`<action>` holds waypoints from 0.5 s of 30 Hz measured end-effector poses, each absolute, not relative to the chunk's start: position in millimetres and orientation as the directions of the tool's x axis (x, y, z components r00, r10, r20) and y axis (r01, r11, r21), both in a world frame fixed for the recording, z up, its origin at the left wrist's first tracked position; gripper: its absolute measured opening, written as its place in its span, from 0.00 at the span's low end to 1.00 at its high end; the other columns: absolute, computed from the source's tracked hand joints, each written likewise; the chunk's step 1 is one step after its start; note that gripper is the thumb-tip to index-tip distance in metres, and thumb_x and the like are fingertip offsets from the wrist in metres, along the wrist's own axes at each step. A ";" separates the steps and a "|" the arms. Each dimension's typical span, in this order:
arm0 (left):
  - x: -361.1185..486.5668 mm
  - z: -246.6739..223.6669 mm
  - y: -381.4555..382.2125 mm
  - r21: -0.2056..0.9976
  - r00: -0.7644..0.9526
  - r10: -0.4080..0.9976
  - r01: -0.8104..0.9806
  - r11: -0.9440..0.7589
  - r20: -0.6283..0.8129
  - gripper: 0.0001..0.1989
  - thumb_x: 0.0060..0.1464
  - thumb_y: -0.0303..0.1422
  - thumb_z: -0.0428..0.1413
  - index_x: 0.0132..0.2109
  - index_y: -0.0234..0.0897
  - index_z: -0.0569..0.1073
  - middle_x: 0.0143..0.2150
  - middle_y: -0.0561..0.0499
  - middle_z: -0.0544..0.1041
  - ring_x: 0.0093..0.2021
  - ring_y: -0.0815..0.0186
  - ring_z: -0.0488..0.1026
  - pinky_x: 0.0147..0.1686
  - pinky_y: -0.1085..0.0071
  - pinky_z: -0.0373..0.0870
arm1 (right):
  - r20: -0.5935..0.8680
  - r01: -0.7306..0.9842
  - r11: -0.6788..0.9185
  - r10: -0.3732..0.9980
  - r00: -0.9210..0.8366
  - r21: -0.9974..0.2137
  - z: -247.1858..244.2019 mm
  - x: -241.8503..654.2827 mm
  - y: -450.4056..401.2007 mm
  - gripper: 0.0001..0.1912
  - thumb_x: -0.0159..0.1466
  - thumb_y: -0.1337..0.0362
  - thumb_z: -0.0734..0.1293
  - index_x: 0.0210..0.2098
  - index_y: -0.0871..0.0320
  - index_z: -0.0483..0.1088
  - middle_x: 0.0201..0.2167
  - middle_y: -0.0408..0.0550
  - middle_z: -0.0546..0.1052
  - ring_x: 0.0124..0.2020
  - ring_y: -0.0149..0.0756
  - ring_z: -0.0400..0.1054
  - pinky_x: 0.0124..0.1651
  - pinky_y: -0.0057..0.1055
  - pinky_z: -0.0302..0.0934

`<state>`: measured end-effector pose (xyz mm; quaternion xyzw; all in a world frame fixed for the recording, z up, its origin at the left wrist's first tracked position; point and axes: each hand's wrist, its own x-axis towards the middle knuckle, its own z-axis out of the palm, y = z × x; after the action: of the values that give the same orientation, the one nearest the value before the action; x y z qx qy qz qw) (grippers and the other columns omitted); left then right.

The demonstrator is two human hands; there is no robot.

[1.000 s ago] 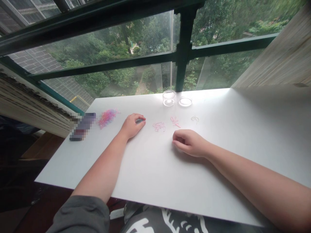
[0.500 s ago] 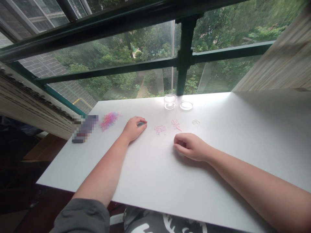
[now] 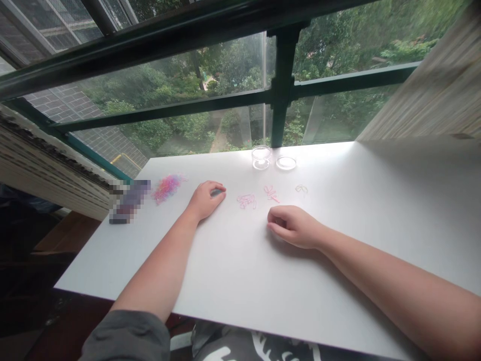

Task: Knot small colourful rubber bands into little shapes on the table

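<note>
My left hand point(image 3: 207, 199) rests on the white table point(image 3: 225, 271), fingers bent and loosely apart from the thumb, with nothing visible in it. My right hand point(image 3: 295, 226) lies on its side edge, loosely curled, a gap showing between fingers and thumb; it looks empty. Between and beyond the hands are a cluster of pink loops like small rubber bands point(image 3: 246, 201) and a second pink cluster point(image 3: 271, 193). A few pale yellowish loops point(image 3: 301, 189) lie farther right. Left of my left hand spreads a pile of multicoloured small bands point(image 3: 167, 188).
Near the window edge stand a clear round container point(image 3: 261, 158) and, beside it, a clear round lid point(image 3: 286, 163). A pixelated dark object point(image 3: 130, 201) lies at the table's left edge. A green window frame point(image 3: 282, 85) borders the far side, with curtains point(image 3: 424, 95) at both ends.
The view has shifted very slightly, moving the scene a little to the left. Both hands keep their pose, and the bands, container and lid stay in place.
</note>
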<state>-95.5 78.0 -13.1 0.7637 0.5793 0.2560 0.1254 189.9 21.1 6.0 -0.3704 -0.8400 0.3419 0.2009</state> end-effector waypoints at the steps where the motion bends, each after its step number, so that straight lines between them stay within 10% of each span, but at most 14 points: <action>1: -95.4 -13.0 78.1 0.486 0.197 0.949 0.822 -0.297 0.246 0.11 0.51 0.37 0.53 0.39 0.39 0.75 0.45 0.48 0.74 0.47 0.61 0.70 0.49 0.62 0.66 | 0.083 0.485 0.491 0.760 -0.645 -0.724 6.0 189.8 21.3 0.04 0.57 0.69 0.60 0.25 0.58 0.61 0.20 0.38 0.63 0.22 0.26 0.55 0.27 0.24 0.51; 15: -95.5 -12.7 78.7 0.486 0.202 0.950 0.822 -0.296 0.237 0.11 0.50 0.38 0.53 0.39 0.39 0.75 0.45 0.47 0.74 0.48 0.60 0.69 0.53 0.61 0.64 | 0.084 0.477 0.496 0.752 -0.654 -0.725 6.2 190.4 21.6 0.04 0.57 0.68 0.60 0.25 0.58 0.61 0.20 0.39 0.63 0.22 0.27 0.56 0.27 0.25 0.51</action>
<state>-95.5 78.7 -12.7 0.7648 0.5794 0.2513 0.1273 190.4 21.6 6.2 -0.3651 -0.8417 0.3442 0.1994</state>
